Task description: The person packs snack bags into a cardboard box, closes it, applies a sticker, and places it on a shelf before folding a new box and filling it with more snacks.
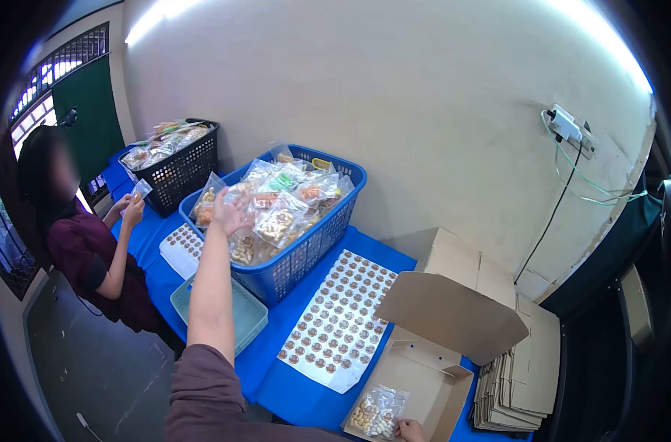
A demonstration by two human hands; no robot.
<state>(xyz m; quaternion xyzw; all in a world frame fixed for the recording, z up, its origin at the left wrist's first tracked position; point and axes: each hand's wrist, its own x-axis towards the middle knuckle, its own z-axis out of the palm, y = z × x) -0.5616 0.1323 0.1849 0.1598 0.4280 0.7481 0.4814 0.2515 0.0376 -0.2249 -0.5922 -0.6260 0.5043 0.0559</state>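
My left hand (232,214) reaches over the blue basket (312,247), fingers spread, at the near side of a heap of clear plastic packets (276,221); no packet is plainly held in it. The packets hold pale and orange pieces, some with round labels. At the bottom of the view my right hand (409,430) is at the near end of an open cardboard box (424,357), fingers closed at the edge of clear packets of pale pieces (380,412) inside. Between basket and box lies a sheet of round stickers (339,317).
A pale green tray (251,324) sits below my left arm. Flattened cardboard boxes (520,376) are stacked at right. On the left, a co-worker (100,250) holds a small packet (142,189) beside a black basket (184,173) of packets. A cable hangs down the wall.
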